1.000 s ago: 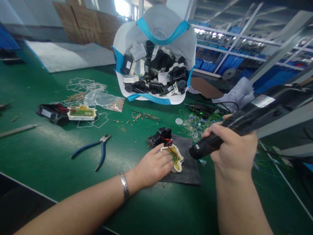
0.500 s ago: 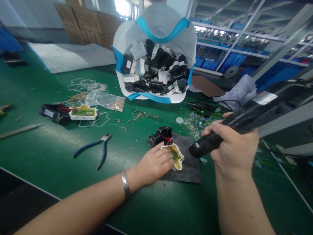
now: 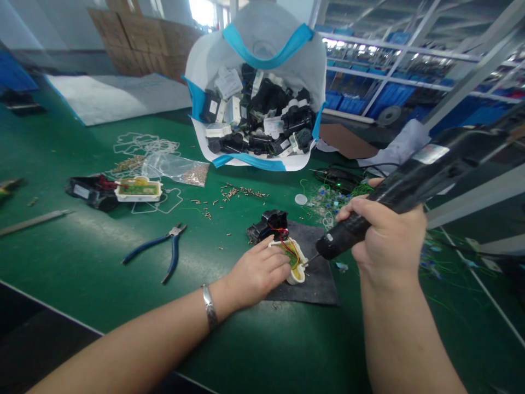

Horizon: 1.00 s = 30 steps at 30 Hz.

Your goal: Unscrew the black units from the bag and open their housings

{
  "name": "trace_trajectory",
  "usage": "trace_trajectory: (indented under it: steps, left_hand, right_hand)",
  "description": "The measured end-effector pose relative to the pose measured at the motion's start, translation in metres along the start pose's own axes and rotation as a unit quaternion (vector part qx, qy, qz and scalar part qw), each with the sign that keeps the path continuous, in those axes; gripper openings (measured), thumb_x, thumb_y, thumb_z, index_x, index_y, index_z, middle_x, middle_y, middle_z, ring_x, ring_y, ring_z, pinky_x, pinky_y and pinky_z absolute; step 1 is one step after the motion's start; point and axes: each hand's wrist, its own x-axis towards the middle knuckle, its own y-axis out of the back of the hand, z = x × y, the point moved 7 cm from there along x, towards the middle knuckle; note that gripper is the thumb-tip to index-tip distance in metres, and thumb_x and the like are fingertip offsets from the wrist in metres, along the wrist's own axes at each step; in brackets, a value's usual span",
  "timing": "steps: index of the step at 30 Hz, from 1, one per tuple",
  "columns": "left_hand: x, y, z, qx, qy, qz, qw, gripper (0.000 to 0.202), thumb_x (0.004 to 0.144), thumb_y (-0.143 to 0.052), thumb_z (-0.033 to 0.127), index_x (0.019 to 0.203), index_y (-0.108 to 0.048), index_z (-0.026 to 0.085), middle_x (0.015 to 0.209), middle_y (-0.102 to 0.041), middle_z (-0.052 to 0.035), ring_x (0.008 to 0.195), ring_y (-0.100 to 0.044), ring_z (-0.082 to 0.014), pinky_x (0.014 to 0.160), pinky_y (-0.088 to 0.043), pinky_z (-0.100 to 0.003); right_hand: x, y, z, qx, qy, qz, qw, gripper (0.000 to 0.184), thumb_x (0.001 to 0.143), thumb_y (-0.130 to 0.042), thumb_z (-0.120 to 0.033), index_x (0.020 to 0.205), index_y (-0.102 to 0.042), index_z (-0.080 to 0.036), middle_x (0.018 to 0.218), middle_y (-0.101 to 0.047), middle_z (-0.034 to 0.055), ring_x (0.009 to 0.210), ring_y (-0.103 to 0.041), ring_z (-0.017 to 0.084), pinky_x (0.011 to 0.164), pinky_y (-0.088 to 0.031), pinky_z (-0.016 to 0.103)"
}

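In the head view, the left hand (image 3: 260, 272) lies palm down with its fingers over the left side of a white casing (image 3: 298, 273); I cannot tell whether it grips it. The casing rests on a dark mat (image 3: 320, 287) on the green table (image 3: 262, 350), red and yellow wires joining it to a black housing (image 3: 266, 227) on its far side. The right hand (image 3: 389, 238) is wrapped around a black power screwdriver (image 3: 410, 183), whose thin bit slants down to the casing's right edge. To the left lie 1 pair of blue-handled pliers (image 3: 175, 235), spread open, and, farther off, a second white casing (image 3: 139, 190). Small screws (image 3: 244, 192) are scattered beyond the mat, near a white bag (image 3: 200, 60) full of similar units.
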Motion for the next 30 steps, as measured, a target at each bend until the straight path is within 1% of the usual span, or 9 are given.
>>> trace_trajectory:
  steps: [5,12,16,19,21,25,27,30]
  left_hand:
    - [0.001,-0.001,0.0,0.003,0.002,-0.002,1.0,0.024,0.089,-0.034,0.014,0.087,-0.058,0.012,0.09,-0.065,-0.0058,0.09,-0.056,-0.0147,0.099,-0.034,-0.04]
    - [0.001,0.002,0.0,-0.001,0.005,-0.009,1.0,0.024,0.089,-0.034,0.014,0.088,-0.058,0.012,0.09,-0.065,-0.0061,0.089,-0.056,-0.0144,0.098,-0.035,-0.04]
    - [0.001,0.003,0.001,0.0,0.001,-0.006,1.0,0.024,0.089,-0.034,0.015,0.087,-0.058,0.013,0.09,-0.065,-0.0063,0.089,-0.057,-0.0142,0.098,-0.036,-0.039]
    - [0.002,0.003,0.001,0.002,0.0,-0.005,1.0,0.025,0.089,-0.033,0.015,0.087,-0.058,0.013,0.09,-0.065,-0.0059,0.089,-0.057,-0.0138,0.098,-0.036,-0.039]
    - [0.002,0.003,0.001,0.001,0.002,-0.007,1.0,0.025,0.089,-0.033,0.015,0.087,-0.058,0.013,0.09,-0.065,-0.0057,0.088,-0.057,-0.0139,0.098,-0.036,-0.038]
    - [0.004,0.004,-0.003,-0.011,0.023,-0.013,1.0,0.023,0.088,-0.034,0.014,0.089,-0.057,0.013,0.092,-0.065,-0.006,0.091,-0.056,-0.0149,0.095,-0.038,-0.038]
    - [0.005,0.004,-0.004,-0.012,0.028,-0.018,0.999,0.022,0.087,-0.035,0.013,0.091,-0.057,0.013,0.094,-0.064,-0.006,0.092,-0.056,-0.0152,0.096,-0.037,-0.038]
    - [0.007,0.006,-0.005,-0.016,0.014,-0.026,0.999,0.021,0.087,-0.036,0.013,0.091,-0.057,0.013,0.093,-0.064,-0.0052,0.092,-0.056,-0.0148,0.097,-0.035,-0.036]
  right_hand:
    - [0.001,0.002,0.0,0.0,0.009,0.009,1.0,0.028,0.052,-0.06,-0.007,0.076,-0.048,-0.016,0.051,-0.047,-0.0055,0.038,-0.048,0.016,0.038,-0.04,0.027]
    - [0.0,0.001,0.003,0.003,0.002,0.003,1.0,0.025,0.052,-0.059,-0.008,0.072,-0.046,-0.016,0.052,-0.047,-0.0047,0.039,-0.048,0.016,0.037,-0.04,0.027]
    - [0.001,0.003,0.003,0.003,-0.004,0.006,1.0,0.03,0.051,-0.058,-0.008,0.077,-0.045,-0.016,0.052,-0.047,-0.0053,0.039,-0.048,0.016,0.037,-0.04,0.027]
    - [0.003,0.003,0.005,0.006,-0.02,0.008,1.0,0.035,0.05,-0.057,-0.008,0.082,-0.044,-0.017,0.051,-0.046,-0.0064,0.039,-0.047,0.015,0.037,-0.041,0.026]
    - [0.002,0.002,0.01,0.006,-0.029,0.01,1.0,0.036,0.05,-0.057,-0.009,0.083,-0.044,-0.017,0.05,-0.046,-0.0066,0.039,-0.047,0.014,0.037,-0.041,0.025]
    - [-0.007,-0.006,0.027,-0.033,-0.074,-0.005,0.997,0.03,0.05,-0.057,-0.013,0.077,-0.044,-0.016,0.049,-0.046,-0.0059,0.037,-0.046,0.013,0.036,-0.04,0.023]
    - [-0.012,-0.009,0.034,-0.039,-0.096,-0.011,0.995,0.031,0.05,-0.058,-0.014,0.077,-0.045,-0.016,0.049,-0.047,-0.0055,0.037,-0.046,0.014,0.036,-0.04,0.024]
    - [-0.014,-0.013,0.033,-0.029,-0.106,-0.023,0.994,0.036,0.049,-0.059,-0.014,0.083,-0.047,-0.016,0.049,-0.048,-0.0049,0.038,-0.047,0.015,0.038,-0.041,0.025]
